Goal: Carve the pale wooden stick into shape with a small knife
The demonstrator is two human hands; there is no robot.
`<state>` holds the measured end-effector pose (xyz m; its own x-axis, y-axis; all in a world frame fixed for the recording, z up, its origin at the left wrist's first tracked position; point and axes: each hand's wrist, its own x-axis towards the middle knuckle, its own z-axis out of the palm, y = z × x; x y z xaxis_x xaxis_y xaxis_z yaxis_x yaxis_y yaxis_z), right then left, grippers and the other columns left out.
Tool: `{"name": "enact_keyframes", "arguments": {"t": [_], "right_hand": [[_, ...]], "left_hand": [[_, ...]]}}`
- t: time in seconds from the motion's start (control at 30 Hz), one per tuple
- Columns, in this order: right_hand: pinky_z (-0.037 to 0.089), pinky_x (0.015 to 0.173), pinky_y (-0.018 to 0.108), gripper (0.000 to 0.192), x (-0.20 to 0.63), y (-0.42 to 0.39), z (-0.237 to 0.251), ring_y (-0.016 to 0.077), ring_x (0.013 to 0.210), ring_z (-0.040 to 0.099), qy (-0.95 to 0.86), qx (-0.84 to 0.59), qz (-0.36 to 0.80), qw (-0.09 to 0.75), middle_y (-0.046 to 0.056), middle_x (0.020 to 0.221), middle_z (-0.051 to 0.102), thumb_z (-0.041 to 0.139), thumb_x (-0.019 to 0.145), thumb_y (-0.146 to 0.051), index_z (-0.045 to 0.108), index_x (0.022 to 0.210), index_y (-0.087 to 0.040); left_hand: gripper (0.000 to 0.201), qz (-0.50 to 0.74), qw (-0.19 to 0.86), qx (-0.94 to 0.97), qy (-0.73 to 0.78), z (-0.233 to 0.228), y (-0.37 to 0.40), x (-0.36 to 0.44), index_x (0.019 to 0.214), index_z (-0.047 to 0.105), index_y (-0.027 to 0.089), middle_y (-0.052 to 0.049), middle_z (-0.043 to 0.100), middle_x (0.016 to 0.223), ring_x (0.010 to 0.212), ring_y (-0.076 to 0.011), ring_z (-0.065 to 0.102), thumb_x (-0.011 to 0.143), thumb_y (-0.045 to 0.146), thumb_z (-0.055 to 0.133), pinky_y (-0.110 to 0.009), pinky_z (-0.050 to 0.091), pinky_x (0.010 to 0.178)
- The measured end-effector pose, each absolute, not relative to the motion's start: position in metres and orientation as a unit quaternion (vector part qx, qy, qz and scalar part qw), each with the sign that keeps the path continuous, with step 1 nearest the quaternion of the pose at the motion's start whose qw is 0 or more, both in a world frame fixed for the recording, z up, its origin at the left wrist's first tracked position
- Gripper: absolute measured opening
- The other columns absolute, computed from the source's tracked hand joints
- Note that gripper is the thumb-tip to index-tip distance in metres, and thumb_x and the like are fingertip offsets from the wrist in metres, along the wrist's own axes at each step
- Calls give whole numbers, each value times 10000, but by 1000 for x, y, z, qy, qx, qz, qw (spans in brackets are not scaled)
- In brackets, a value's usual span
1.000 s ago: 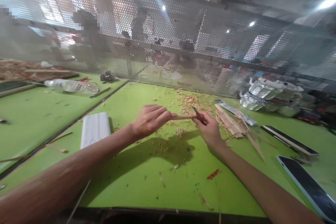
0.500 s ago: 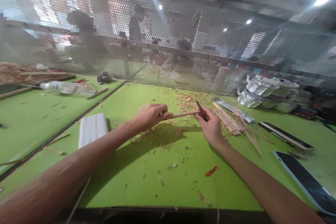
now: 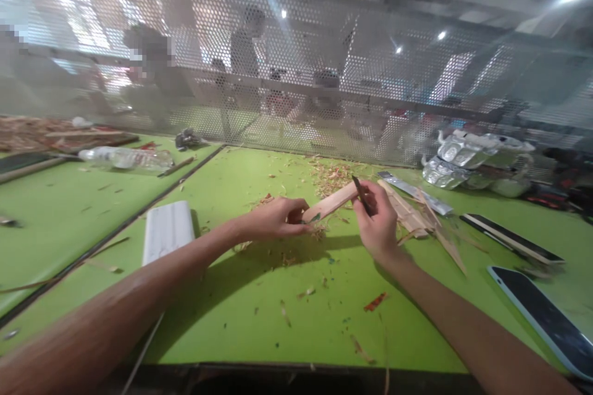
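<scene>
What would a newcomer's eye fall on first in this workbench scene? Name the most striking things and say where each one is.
First, the two bare hands at the centre: the left hand grips a flat wooden strip, while the right hand holds a thin dark blade at the strip's far end. Next, the bright green table, littered with wood shavings just beyond the hands. A perforated metal screen closes off the back.

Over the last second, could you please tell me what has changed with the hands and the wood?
The left hand has dropped toward the green table, so the wooden stick it holds now slopes up to the right, flat face showing. The right hand has stayed at the stick's far end, gripping the small dark blade. The white block and phone have not moved.
</scene>
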<state>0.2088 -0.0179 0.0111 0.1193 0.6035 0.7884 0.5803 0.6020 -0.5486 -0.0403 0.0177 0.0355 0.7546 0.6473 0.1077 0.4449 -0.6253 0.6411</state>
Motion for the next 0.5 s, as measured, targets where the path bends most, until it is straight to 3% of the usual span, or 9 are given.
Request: {"name": "enact_keyframes", "arguments": {"t": [0.23, 0.37, 0.5], "right_hand": [[561, 634, 295, 336, 203, -25, 16, 168, 779, 648, -681, -449, 78, 573, 81, 1123, 632, 610, 921, -257, 587, 1257, -251], [540, 579, 294, 352, 201, -25, 15, 160, 721, 614, -661, -472, 130, 569, 85, 1098, 588, 610, 932, -303, 529, 1269, -243], [543, 698, 340, 201, 199, -24, 14, 197, 816, 596, -667, -486, 47, 563, 73, 1005, 569, 574, 961, -319, 593, 1145, -239]], "left_hand": [[353, 150, 392, 855, 304, 36, 16, -40, 890, 532, 196, 28, 505, 704, 570, -115, 460, 829, 494, 710, -263, 303, 508], [336, 142, 516, 797, 279, 37, 18, -43, 893, 512, 195, 29, 569, 665, 565, -124, 540, 861, 482, 684, -271, 390, 535], [284, 175, 616, 730, 240, 34, 20, -44, 924, 495, 191, 41, 573, 627, 561, -121, 564, 902, 417, 666, -276, 420, 554]]}}
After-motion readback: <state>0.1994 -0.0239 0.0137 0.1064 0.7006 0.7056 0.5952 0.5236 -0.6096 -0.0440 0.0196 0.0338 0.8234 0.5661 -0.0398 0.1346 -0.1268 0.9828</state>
